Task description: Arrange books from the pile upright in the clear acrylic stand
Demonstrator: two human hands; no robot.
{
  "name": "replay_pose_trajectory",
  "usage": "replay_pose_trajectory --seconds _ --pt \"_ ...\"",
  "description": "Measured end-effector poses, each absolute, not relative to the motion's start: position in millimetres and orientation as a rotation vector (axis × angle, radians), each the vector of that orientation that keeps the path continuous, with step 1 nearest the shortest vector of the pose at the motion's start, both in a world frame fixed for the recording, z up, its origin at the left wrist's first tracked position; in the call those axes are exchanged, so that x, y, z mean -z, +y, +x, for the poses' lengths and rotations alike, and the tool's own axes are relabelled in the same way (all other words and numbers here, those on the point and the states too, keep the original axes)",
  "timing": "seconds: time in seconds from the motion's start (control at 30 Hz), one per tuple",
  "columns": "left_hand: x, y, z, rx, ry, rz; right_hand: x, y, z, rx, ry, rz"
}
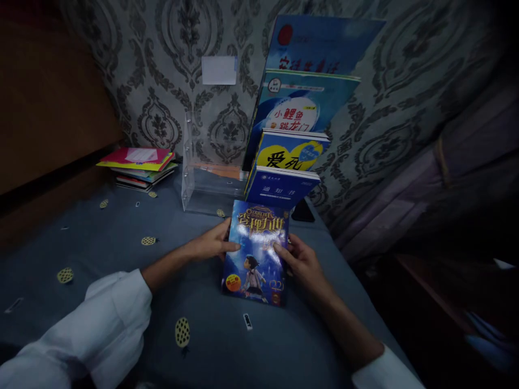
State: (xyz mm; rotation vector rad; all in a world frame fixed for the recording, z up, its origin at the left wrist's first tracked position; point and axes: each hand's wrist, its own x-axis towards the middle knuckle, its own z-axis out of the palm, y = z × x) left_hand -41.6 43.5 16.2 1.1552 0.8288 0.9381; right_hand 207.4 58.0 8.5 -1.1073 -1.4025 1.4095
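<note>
A blue book with gold lettering and a cartoon child on its cover is held upright, cover toward me. Its left edge is in my left hand, thumb on the cover and fingers behind. My right hand grips the opposite edge the same way. Just beyond it stands a clear acrylic rack. Books fill its right side in steps: a dark blue one, a blue-and-yellow one, a teal one and a tall blue one at the back.
Several thin books and folders lie stacked on the far left. A dark object rests behind the rack's right side. The blue cloth has a pineapple print. A white card is on the patterned wall; a curtain hangs at right.
</note>
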Motion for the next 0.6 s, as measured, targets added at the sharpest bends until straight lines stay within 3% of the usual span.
replay_pose_trajectory --seconds 0.3,0.6 --pt "-49 56 -19 -1.167 0.690 1.320 -28 62 215 -1.080 -1.457 -0.993" --pt "-52 37 -34 -0.978 0.920 1.603 -23 54 229 -1.019 -1.584 -0.989"
